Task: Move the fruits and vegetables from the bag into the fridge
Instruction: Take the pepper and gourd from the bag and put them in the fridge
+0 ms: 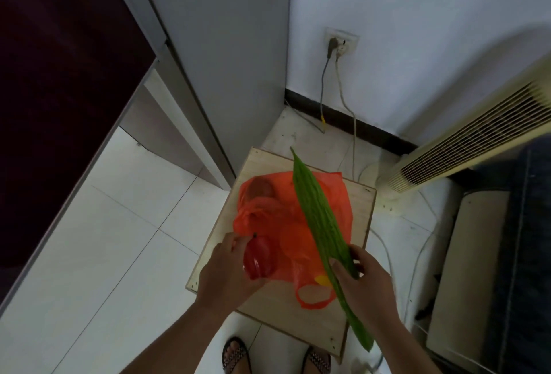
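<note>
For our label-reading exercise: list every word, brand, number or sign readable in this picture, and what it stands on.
None readable. The thin orange plastic bag, long green ridged gourd, glossy red pepper, cream slatted tower fan and white wall socket show no legible print.

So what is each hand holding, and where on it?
The left hand grips a red pepper round its side; right hand grips the long green gourd below its middle.

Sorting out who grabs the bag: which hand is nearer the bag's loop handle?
Right. The right hand, gripping the green gourd, is right beside the loop handle; the left hand, holding the red pepper, sits farther to its left.
</note>
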